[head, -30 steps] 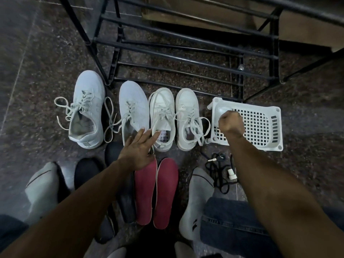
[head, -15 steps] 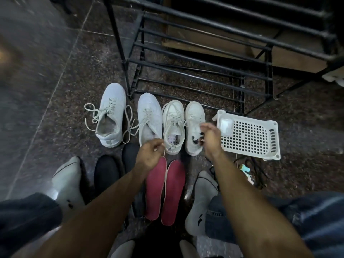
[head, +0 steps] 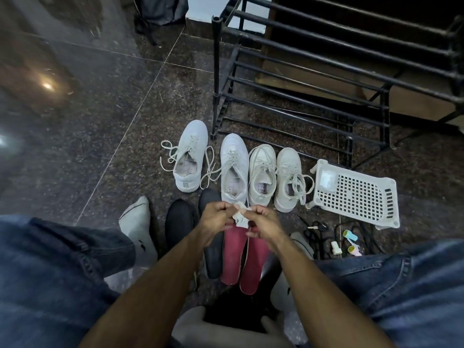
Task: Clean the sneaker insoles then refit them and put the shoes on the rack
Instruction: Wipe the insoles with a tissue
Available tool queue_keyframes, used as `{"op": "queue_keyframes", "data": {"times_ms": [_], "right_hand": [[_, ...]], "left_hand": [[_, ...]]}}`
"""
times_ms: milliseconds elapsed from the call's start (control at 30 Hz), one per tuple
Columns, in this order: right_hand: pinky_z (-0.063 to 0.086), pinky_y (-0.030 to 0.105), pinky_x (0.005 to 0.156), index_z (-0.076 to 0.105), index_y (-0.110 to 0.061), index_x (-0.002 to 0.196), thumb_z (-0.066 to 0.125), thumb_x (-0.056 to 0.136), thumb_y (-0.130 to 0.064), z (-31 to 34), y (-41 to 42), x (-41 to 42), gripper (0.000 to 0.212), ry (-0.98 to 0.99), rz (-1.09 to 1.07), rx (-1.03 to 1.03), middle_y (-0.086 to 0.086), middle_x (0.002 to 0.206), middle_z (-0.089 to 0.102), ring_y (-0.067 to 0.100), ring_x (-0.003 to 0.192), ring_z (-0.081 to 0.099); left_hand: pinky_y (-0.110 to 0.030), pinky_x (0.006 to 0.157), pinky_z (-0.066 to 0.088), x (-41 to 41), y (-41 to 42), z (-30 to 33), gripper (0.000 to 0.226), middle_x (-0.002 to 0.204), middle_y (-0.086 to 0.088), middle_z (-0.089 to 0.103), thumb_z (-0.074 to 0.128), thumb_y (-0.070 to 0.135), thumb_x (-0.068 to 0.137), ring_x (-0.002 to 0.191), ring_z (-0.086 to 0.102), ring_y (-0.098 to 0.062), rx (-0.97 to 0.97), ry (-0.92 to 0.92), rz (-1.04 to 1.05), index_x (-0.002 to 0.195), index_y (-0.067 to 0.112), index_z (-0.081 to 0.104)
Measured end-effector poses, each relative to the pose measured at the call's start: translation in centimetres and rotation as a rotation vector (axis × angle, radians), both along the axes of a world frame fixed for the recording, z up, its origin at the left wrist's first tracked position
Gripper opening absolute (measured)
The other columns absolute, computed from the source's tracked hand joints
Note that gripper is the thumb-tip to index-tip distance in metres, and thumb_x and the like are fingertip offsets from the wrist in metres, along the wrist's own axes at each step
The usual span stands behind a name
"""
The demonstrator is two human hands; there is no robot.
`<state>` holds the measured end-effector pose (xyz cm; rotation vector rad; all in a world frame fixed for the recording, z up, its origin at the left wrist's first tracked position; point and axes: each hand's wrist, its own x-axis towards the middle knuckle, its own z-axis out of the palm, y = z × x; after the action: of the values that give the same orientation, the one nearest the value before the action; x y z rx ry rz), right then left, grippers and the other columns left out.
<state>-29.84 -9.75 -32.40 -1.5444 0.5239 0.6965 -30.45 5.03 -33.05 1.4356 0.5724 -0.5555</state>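
A small white wipe (head: 240,217) is pinched between the left hand (head: 216,217) and the right hand (head: 261,222), apparently to be unfolded, directly above the red insoles (head: 244,259) laid out before the sneakers (head: 261,172) for cleaning.

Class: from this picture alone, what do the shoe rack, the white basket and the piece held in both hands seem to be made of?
Shoe rack: probably painted metal; thin black tubular bars, dull sheen.
White basket: moulded plastic; even grid of holes, smooth matte white.
Piece pinched by the left hand and right hand: likely a wipe or tissue; thin, crumpled, white.
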Motion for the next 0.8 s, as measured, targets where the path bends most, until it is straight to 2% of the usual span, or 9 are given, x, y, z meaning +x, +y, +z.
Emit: {"op": "queue_keyframes", "data": {"times_ms": [67, 167, 300, 367, 500, 600, 633, 700, 800], "right_hand": [[0.055, 0.027, 0.058, 0.070, -0.015, 0.086, 0.070, 0.087, -0.018, 0.0, -0.1, 0.0, 0.003, 0.009, -0.058, -0.034, 0.003, 0.084, 0.072, 0.015, 0.065, 0.063], [0.056, 0.028, 0.058, 0.072, -0.013, 0.086, 0.069, 0.087, -0.013, 0.2, -0.8, -0.1, 0.003, -0.004, -0.145, -0.027, 0.013, 0.090, 0.073, 0.023, 0.072, 0.063], [0.052, 0.021, 0.045, 0.066, -0.014, 0.083, 0.063, 0.092, -0.011, 0.6, -1.4, -0.1, 0.009, 0.004, -0.262, -0.002, 0.006, 0.071, 0.069, 0.011, 0.049, 0.063], [0.051, 0.021, 0.045, 0.066, -0.014, 0.081, 0.064, 0.092, -0.012, 0.6, -1.5, -0.2, 0.011, -0.024, -0.259, -0.031, 0.007, 0.069, 0.068, 0.011, 0.048, 0.061], [0.051, 0.030, 0.061, 0.070, -0.014, 0.078, 0.065, 0.090, -0.008, 0.4, -1.2, -0.1, 0.014, -0.185, -0.188, -0.104, 0.008, 0.076, 0.066, 0.019, 0.069, 0.060], [0.050, 0.025, 0.068, 0.075, -0.011, 0.088, 0.069, 0.087, -0.006, -0.2, -0.9, -0.3, 0.008, -0.366, -0.056, -0.163, 0.001, 0.078, 0.069, 0.006, 0.066, 0.061], [0.050, 0.022, 0.072, 0.076, -0.010, 0.093, 0.070, 0.086, -0.009, -0.4, -0.6, -0.5, 0.009, -0.398, -0.017, -0.176, 0.000, 0.084, 0.070, 0.004, 0.072, 0.062], [0.051, 0.023, 0.081, 0.076, -0.013, 0.094, 0.070, 0.086, -0.016, -0.3, -0.4, -0.6, 0.010, -0.365, -0.010, -0.163, -0.001, 0.093, 0.069, 0.009, 0.086, 0.064], [0.051, 0.031, 0.078, 0.076, -0.010, 0.082, 0.064, 0.087, -0.013, 0.3, -0.4, -0.4, 0.013, -0.189, -0.154, -0.034, 0.002, 0.085, 0.072, 0.016, 0.080, 0.064]], "left_hand": [[-0.036, 0.082, 0.056, -0.3, 0.0, 0.0, 0.017, 0.088, -0.006, 0.073, 0.064, 0.027, 0.093, 0.072, 0.068, -0.015, -0.002, 0.008, -0.001, 0.096, 0.010, 0.066], [-0.034, 0.081, 0.057, -0.4, -0.2, -0.2, 0.011, 0.087, -0.004, 0.074, 0.063, 0.018, 0.093, 0.069, 0.071, -0.013, -0.016, 0.016, -0.005, 0.100, 0.010, 0.065], [-0.029, 0.075, 0.058, -0.1, -0.5, -0.1, 0.020, 0.095, -0.010, 0.073, 0.065, 0.006, 0.089, 0.077, 0.071, -0.017, -0.019, 0.035, -0.024, 0.109, 0.008, 0.065], [-0.028, 0.072, 0.058, -0.2, -0.7, -0.1, 0.023, 0.097, -0.011, 0.073, 0.064, 0.004, 0.089, 0.077, 0.071, -0.017, -0.024, 0.055, -0.022, 0.111, 0.007, 0.065], [-0.036, 0.078, 0.059, -0.4, -0.8, -0.5, 0.025, 0.097, -0.016, 0.072, 0.062, 0.007, 0.091, 0.083, 0.073, -0.024, -0.090, 0.112, 0.051, 0.115, 0.004, 0.063], [-0.039, 0.077, 0.059, -0.2, -0.8, -0.6, 0.029, 0.106, -0.021, 0.069, 0.063, 0.022, 0.093, 0.089, 0.073, -0.028, -0.190, 0.148, 0.099, 0.116, 0.004, 0.063], [-0.039, 0.077, 0.059, -0.2, -0.9, -0.6, 0.032, 0.106, -0.019, 0.069, 0.065, 0.026, 0.092, 0.089, 0.073, -0.029, -0.212, 0.150, 0.106, 0.115, 0.005, 0.063], [-0.039, 0.078, 0.059, -0.1, -0.9, -0.7, 0.030, 0.104, -0.015, 0.068, 0.070, 0.028, 0.088, 0.089, 0.073, -0.028, -0.208, 0.130, 0.110, 0.109, 0.006, 0.066], [-0.041, 0.082, 0.058, -0.1, -0.8, -1.0, 0.020, 0.106, -0.012, 0.071, 0.072, 0.022, 0.086, 0.088, 0.073, -0.027, -0.163, 0.116, 0.104, 0.101, 0.008, 0.068]]}}
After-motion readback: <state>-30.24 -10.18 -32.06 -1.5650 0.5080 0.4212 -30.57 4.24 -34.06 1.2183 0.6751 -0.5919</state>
